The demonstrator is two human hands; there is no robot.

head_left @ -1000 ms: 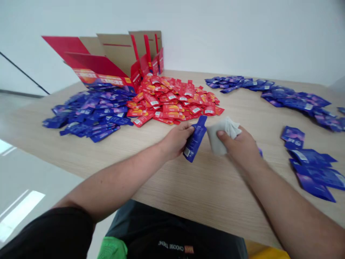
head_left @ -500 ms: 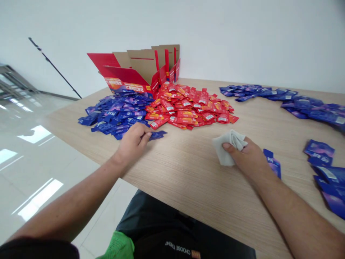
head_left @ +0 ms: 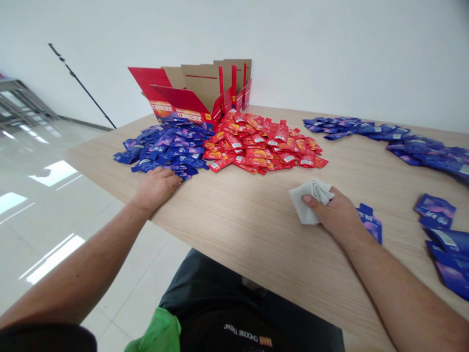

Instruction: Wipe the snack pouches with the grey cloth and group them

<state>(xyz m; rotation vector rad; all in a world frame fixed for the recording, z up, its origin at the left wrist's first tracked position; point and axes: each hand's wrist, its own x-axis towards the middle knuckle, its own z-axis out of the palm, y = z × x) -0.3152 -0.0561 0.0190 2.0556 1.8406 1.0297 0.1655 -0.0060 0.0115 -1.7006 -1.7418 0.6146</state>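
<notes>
My left hand [head_left: 158,188] rests palm down at the near edge of a heap of blue sachets [head_left: 164,146]. Its fingers lie slightly bent against the nearest sachets, and I see nothing gripped in them; the fingertips are partly hidden. A folded white cloth [head_left: 309,200] is pinched between the thumb and fingers of my right hand [head_left: 339,210], held just over the tabletop. Beside the right wrist lies a single blue sachet [head_left: 371,224], partly covered by the forearm. Touching the blue heap on its right is a heap of red sachets [head_left: 264,146].
Open red cartons [head_left: 183,102] stand in a row behind the heaps. More blue sachets [head_left: 414,142] stretch along the back right, with others [head_left: 449,254] at the right edge. The wooden table [head_left: 234,220] ends close to my body. A black pole [head_left: 82,83] leans at the left.
My left hand has moved left and slightly back toward the blue heap. The blue sachet it pinched is now out of its fingers. My right hand still holds the cloth in place.
</notes>
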